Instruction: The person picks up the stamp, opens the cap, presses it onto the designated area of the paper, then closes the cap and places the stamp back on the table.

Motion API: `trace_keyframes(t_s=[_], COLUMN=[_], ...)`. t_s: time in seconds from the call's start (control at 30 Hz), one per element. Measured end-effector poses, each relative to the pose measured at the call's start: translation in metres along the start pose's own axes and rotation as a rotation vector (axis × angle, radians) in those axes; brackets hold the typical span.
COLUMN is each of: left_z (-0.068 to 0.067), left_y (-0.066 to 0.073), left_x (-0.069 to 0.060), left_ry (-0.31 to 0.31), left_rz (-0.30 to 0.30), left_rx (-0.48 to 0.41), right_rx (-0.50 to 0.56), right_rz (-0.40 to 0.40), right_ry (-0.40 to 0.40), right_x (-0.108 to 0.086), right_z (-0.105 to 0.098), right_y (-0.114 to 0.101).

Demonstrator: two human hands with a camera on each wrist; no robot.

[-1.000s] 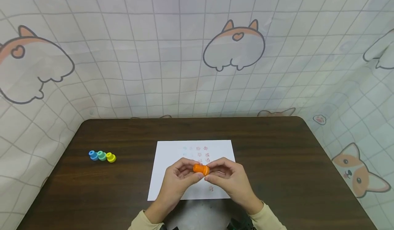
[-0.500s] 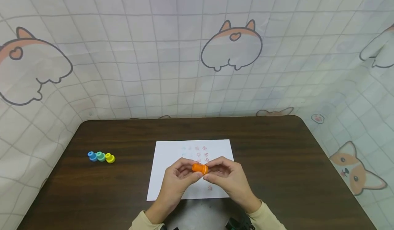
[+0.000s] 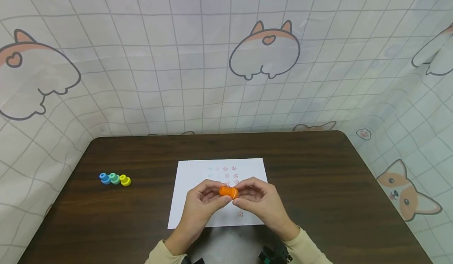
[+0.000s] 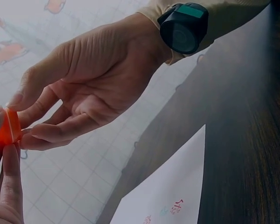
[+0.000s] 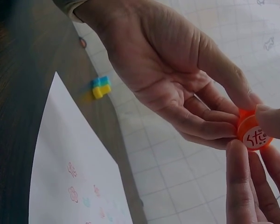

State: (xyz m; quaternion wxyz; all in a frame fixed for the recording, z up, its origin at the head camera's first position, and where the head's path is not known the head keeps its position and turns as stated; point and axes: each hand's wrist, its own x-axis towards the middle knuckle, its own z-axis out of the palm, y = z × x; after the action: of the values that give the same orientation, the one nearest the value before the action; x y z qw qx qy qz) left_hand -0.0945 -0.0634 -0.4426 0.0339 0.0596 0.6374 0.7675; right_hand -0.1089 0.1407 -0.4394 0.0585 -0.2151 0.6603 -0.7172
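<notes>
An orange toy stamp (image 3: 228,192) is held level above the paper, between both hands. The left hand (image 3: 199,207) pinches its narrower end with thumb and fingers. On the other side, the right hand (image 3: 263,206) pinches the wider end, where a pale ring runs round. In the right wrist view, the round white end of the stamp (image 5: 255,138) bears a red character-like mark. Beneath lies a white sheet of paper (image 3: 184,197) with rows of small red and faint blue-green prints, partly hidden by the hands.
At the left of the dark wooden table (image 3: 311,177) stand a blue stamp (image 3: 104,178), a green stamp (image 3: 114,178) and a yellow stamp (image 3: 125,180), side by side. A white gridded cloth (image 3: 201,59) with dog drawings surrounds the table's back and sides.
The head view has shifted slightly, so everything sits a little further left in it. Both hands keep their hold on the orange stamp, with little other visible movement.
</notes>
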Motion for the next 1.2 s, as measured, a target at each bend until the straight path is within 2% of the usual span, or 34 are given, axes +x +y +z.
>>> trace_keyframes(t_s=[0.17, 0.3, 0.47, 0.67, 0.97, 1.2], left_z=[-0.001, -0.002, -0.003, -0.004, -0.007, -0.022], left_y=[0.004, 0.006, 0.008, 0.01, 0.012, 0.009], left_x=[0.0, 0.001, 0.003, 0.004, 0.004, 0.006], left_ry=[0.011, 0.019, 0.022, 0.03, 0.072, 0.144], left_rz=[0.019, 0.025, 0.02, 0.016, 0.018, 0.041], left_rx=[0.003, 0.012, 0.005, 0.028, 0.023, 0.037], right_rx=[0.012, -0.022, -0.13, -0.247, -0.295, -0.297], right_rz=[0.004, 0.003, -0.032, -0.033, -0.026, -0.012], right_ry=[-0.015, 0.0, 0.044, 0.128, 0.169, 0.223], right_x=[0.0, 0.001, 0.006, 0.009, 0.012, 0.015], right_z=[-0.002, -0.006, -0.014, -0.026, -0.042, -0.053], right_y=[-0.001, -0.001, -0.001, 0.004, 0.024, 0.041])
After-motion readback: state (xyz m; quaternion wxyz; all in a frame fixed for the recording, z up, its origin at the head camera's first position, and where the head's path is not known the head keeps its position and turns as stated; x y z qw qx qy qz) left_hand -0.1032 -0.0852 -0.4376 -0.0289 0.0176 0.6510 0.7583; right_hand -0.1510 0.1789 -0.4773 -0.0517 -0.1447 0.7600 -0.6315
